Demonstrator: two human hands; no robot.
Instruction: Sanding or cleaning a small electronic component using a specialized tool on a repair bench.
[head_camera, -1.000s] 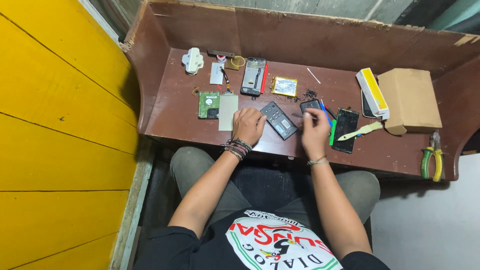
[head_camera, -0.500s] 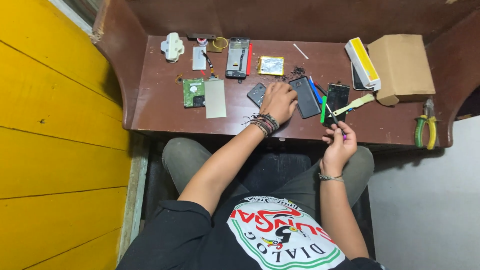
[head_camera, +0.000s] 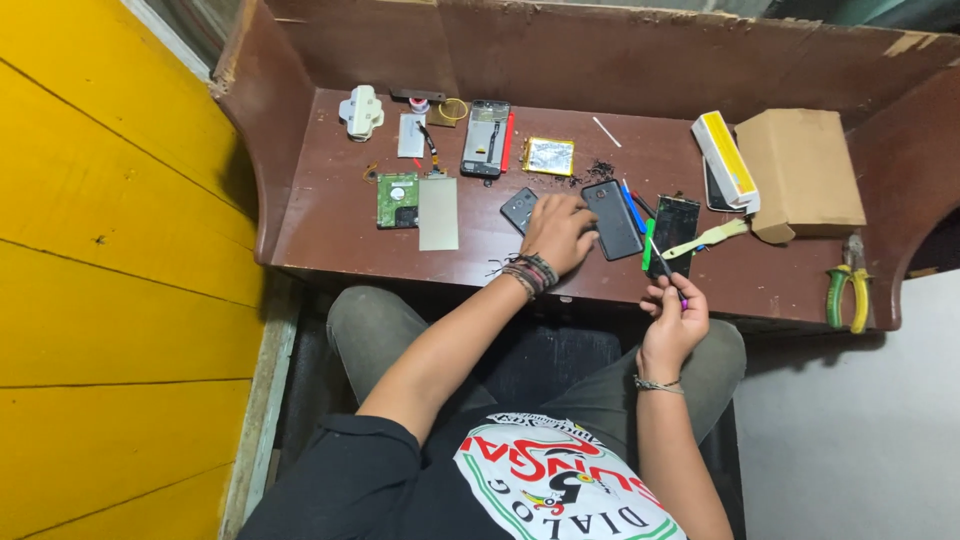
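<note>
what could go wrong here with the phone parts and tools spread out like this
The right hand holds a thin tool off the desk edge; a slip could drop it into the lap.

The left hand rests on a dark phone beside small black bits, which could be swept off or lost.

The pliers lie close to the desk's right front corner and might get knocked down.

Yellow plank wall (head_camera: 90, 300) — brown wooden desk (head_camera: 330, 215) — pale floor (head_camera: 850, 430)
</note>
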